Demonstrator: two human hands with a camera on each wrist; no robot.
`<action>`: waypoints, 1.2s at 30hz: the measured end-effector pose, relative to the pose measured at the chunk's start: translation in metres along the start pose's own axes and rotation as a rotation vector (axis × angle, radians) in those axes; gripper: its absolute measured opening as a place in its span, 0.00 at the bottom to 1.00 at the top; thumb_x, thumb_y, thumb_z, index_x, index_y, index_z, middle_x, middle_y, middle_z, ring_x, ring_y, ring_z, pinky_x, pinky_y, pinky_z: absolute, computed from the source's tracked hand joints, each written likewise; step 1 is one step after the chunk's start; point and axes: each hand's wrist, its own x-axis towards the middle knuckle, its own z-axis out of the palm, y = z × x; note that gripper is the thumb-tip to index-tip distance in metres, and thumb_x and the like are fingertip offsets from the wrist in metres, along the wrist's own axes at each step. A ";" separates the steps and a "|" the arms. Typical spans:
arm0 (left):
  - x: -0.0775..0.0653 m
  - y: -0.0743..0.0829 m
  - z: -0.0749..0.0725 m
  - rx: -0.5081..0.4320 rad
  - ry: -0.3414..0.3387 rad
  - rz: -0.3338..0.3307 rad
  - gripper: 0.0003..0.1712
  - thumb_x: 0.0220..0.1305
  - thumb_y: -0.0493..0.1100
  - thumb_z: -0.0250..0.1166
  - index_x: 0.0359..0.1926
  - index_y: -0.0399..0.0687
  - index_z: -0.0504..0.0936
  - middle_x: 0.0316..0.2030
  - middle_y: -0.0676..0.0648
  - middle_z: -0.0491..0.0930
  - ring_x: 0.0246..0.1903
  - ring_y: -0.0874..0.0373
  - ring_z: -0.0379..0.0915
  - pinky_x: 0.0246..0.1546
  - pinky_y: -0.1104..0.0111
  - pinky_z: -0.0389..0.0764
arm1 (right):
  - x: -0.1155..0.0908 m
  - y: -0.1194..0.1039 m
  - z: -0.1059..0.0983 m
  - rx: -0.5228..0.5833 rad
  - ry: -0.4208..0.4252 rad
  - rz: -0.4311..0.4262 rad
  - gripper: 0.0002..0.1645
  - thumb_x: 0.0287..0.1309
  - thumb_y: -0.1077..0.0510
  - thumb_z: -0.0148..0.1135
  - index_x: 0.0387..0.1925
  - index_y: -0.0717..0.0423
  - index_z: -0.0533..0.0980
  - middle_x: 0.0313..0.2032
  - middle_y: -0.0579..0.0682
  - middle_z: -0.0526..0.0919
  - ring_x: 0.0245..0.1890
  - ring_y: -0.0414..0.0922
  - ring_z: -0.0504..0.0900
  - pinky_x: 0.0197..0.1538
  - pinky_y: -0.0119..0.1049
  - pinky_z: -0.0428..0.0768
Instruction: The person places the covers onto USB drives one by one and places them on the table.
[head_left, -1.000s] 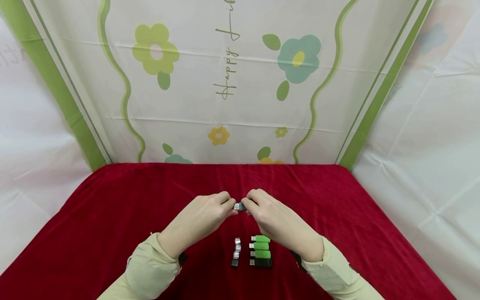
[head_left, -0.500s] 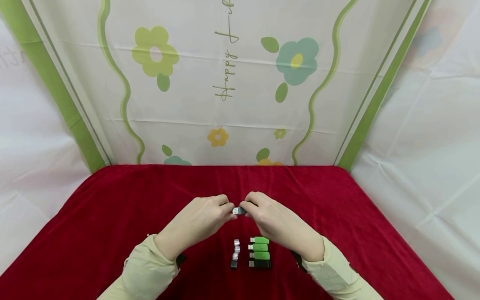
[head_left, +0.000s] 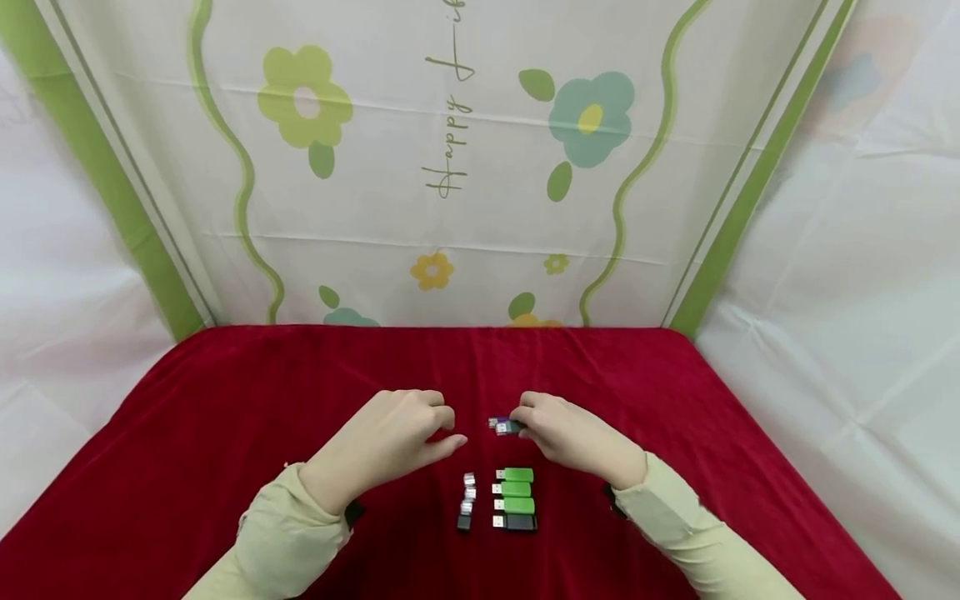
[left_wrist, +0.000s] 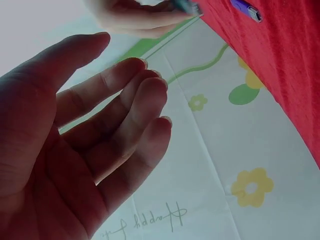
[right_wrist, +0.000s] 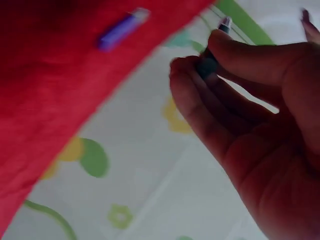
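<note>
1. On the head view's clock face, the bare right hand [head_left: 573, 433] pinches a dark teal, rectangular USB stick [head_left: 502, 428] between thumb and fingers, its silver metal plug pointing to nine o'clock.
2. A slim purple USB stick with a metal plug [right_wrist: 120, 32] lies on the red velvety cloth [head_left: 337, 367], just beside the held stick, toward ten o'clock.
3. The bare left hand [head_left: 393, 437], at the right hand's nine o'clock, holds nothing; its fingers bend loosely, the thumb well apart.
4. Toward four o'clock from it runs a column of small shiny silver pieces [head_left: 469, 492], a small black piece [head_left: 464, 523] at its six o'clock end.
5. Three bright green USB sticks [head_left: 517, 490] lie between the right hand's seven and eight o'clock, a black rectangular USB stick [head_left: 521, 522] at their six.
</note>
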 end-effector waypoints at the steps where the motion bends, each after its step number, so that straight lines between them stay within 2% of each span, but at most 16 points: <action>1: 0.000 0.000 0.000 0.003 -0.004 -0.004 0.14 0.57 0.47 0.74 0.20 0.52 0.79 0.18 0.58 0.66 0.15 0.68 0.56 0.16 0.78 0.63 | 0.000 0.003 0.005 -0.010 -0.010 0.000 0.09 0.51 0.70 0.72 0.31 0.60 0.79 0.26 0.45 0.71 0.25 0.38 0.72 0.31 0.24 0.74; 7: -0.001 -0.002 0.002 0.026 -0.018 -0.023 0.16 0.58 0.47 0.73 0.18 0.52 0.78 0.17 0.58 0.65 0.15 0.67 0.56 0.16 0.77 0.62 | 0.005 0.011 0.029 -0.097 -0.034 -0.017 0.11 0.50 0.67 0.74 0.28 0.58 0.76 0.25 0.46 0.72 0.25 0.40 0.75 0.30 0.25 0.74; 15: -0.001 0.000 0.004 0.000 -0.030 -0.031 0.17 0.59 0.46 0.71 0.18 0.52 0.76 0.17 0.58 0.63 0.15 0.67 0.55 0.15 0.76 0.62 | 0.007 0.013 0.043 -0.146 -0.024 -0.027 0.12 0.48 0.65 0.75 0.25 0.55 0.76 0.23 0.45 0.70 0.22 0.41 0.75 0.27 0.27 0.74; 19: 0.000 0.000 0.007 -0.003 -0.043 -0.039 0.16 0.60 0.47 0.71 0.19 0.53 0.77 0.17 0.58 0.64 0.15 0.67 0.56 0.16 0.76 0.63 | 0.006 0.013 0.048 -0.174 0.004 -0.019 0.13 0.47 0.64 0.76 0.24 0.53 0.76 0.22 0.44 0.69 0.21 0.41 0.75 0.25 0.29 0.74; 28: 0.001 0.004 0.010 -0.012 -0.066 -0.037 0.13 0.60 0.48 0.72 0.21 0.51 0.81 0.18 0.57 0.67 0.15 0.67 0.58 0.16 0.77 0.64 | 0.003 0.010 0.055 -0.157 0.069 0.010 0.12 0.48 0.66 0.74 0.23 0.54 0.76 0.23 0.45 0.66 0.18 0.40 0.73 0.21 0.27 0.72; 34: 0.002 0.006 0.010 -0.019 -0.086 -0.045 0.13 0.60 0.48 0.71 0.21 0.51 0.81 0.18 0.57 0.67 0.15 0.67 0.58 0.17 0.77 0.64 | 0.003 0.009 0.052 -0.239 0.109 0.021 0.15 0.45 0.68 0.72 0.20 0.52 0.73 0.21 0.45 0.66 0.16 0.41 0.71 0.17 0.31 0.70; 36: 0.002 0.007 0.010 -0.024 -0.087 -0.048 0.14 0.60 0.48 0.71 0.21 0.51 0.81 0.18 0.57 0.66 0.15 0.67 0.58 0.17 0.76 0.64 | 0.003 0.006 0.046 -0.233 0.110 0.031 0.17 0.43 0.69 0.71 0.19 0.52 0.71 0.20 0.44 0.66 0.16 0.41 0.70 0.16 0.31 0.68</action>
